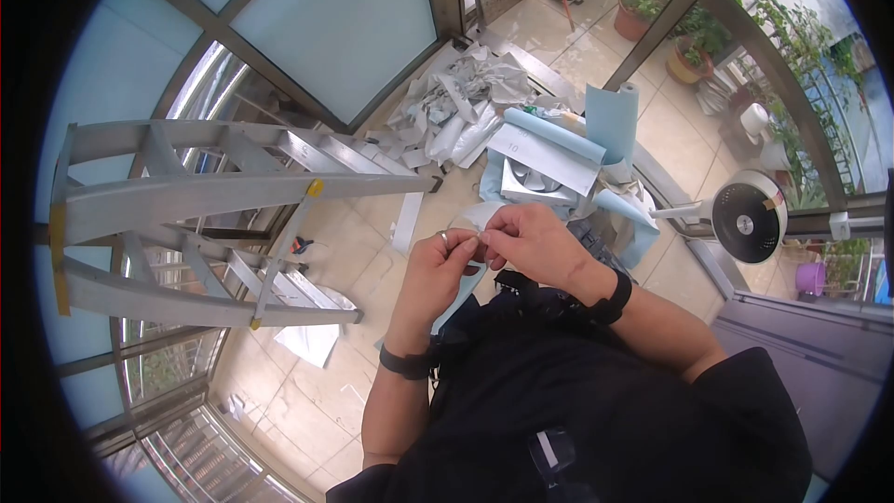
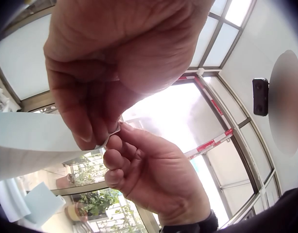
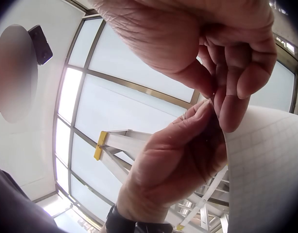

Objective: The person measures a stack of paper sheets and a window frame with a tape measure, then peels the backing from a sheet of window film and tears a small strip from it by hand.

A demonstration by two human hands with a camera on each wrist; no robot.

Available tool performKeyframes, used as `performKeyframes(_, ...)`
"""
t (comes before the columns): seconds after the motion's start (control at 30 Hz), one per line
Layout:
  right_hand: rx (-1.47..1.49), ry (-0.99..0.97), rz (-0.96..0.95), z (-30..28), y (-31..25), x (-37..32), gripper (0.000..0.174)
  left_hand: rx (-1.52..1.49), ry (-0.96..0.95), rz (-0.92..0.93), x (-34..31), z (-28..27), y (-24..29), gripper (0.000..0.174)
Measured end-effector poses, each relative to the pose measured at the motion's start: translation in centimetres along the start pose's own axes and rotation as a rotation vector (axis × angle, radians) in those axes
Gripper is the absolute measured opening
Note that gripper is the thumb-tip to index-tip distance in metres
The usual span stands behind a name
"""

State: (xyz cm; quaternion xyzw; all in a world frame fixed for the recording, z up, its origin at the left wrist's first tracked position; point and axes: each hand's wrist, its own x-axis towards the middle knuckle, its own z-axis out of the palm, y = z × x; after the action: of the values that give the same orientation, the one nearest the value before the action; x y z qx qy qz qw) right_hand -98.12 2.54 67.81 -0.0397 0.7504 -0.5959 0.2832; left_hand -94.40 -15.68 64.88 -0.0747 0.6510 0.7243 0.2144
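A pale sheet [image 2: 37, 141] with a grid-printed side [image 3: 265, 165] hangs from the fingertips of both hands, which meet at its edge. In the head view the left hand [image 1: 435, 275], with a ring on one finger, pinches that edge from the left. The right hand [image 1: 535, 244] pinches it close beside, thumb and fingertips together. Seen in the left wrist view, a small corner of the sheet [image 2: 114, 130] stands between the fingertips of the two hands. In the head view the hands hide most of the sheet.
An aluminium stepladder [image 1: 186, 200] stands at left. Crumpled paper [image 1: 466, 98] lies heaped by the door frame, with light-blue rolls [image 1: 610, 121] and a white box [image 1: 535, 182] nearer. A round black-and-white fan [image 1: 748, 216] is at right; a white scrap [image 1: 309, 343] lies below the ladder.
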Motion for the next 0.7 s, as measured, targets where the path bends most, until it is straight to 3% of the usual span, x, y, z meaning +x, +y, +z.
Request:
performKeyframes(0.5, 0.013, -0.015, 0.012, 0.3, -0.5, -0.5, 0.019, 0.018, 0.148, 0.031, -0.9, 0.6, 0.4, 0.018)
performKeyframes(0.57, -0.182, 0.044, -0.157, 0.4, 0.2, -0.3, 0.017, 0.022, 0.142, 0.034, -0.9, 0.6, 0.7, 0.018)
performKeyframes(0.7, -0.249, 0.081, -0.247, 0.3, -0.5, -0.6, 0.016, 0.050, 0.102, 0.041, -0.9, 0.2, 1.1, 0.018)
